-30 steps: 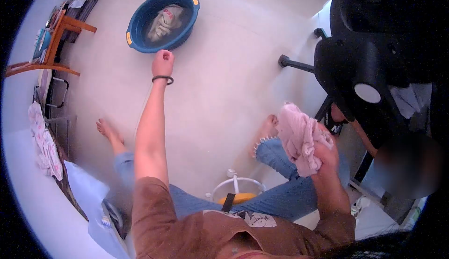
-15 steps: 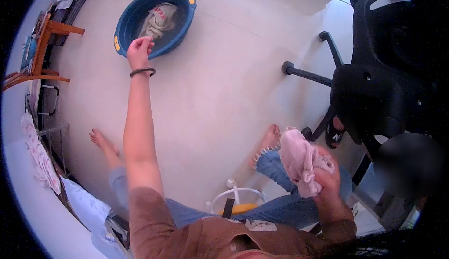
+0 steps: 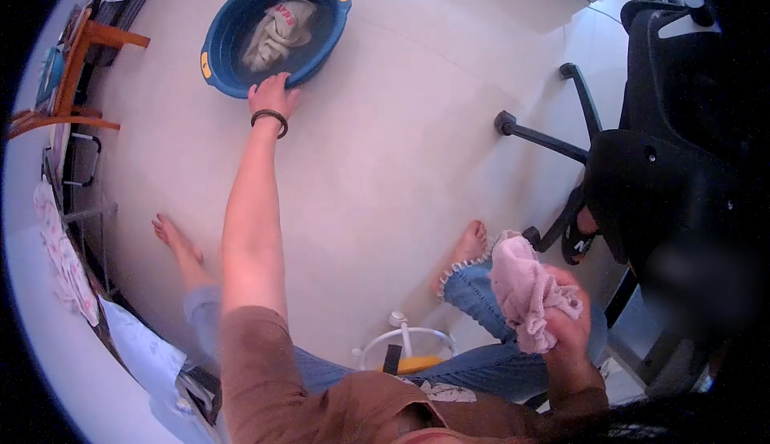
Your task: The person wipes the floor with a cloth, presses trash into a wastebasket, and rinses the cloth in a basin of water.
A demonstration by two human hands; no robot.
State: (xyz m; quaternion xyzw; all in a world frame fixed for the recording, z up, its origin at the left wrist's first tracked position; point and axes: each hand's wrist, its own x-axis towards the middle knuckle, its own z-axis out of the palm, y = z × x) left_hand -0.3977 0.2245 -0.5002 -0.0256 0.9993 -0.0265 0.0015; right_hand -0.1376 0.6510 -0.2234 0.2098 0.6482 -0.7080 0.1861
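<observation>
At the near rim of a blue oval basin [image 3: 223, 75] with yellow handle inserts is my left hand [image 3: 273, 99], fingers spread and nothing held; whether the fingertips touch the rim I cannot tell. Inside the basin lies a crumpled pale greenish cloth [image 3: 281, 35] with red lettering, in what looks like water. On the right, above my knee, my right hand [image 3: 571, 316] is wrapped round a bunched pink ribbed cloth [image 3: 525, 287]. Part of that hand is hidden behind the cloth.
A black wheeled chair [image 3: 642, 163] stands on the right, with another person's sandalled foot [image 3: 580, 239] beside its base. Wooden furniture [image 3: 112, 35] and hanging cloths [image 3: 64, 259] line the left side. Beneath me is a white-framed stool [image 3: 405, 336] with a yellow part.
My left hand was closed and then loosely curled near the basin; now its fingers are spread. My right hand and the pink cloth sit lower in view. The chair appears farther right as the view shifted.
</observation>
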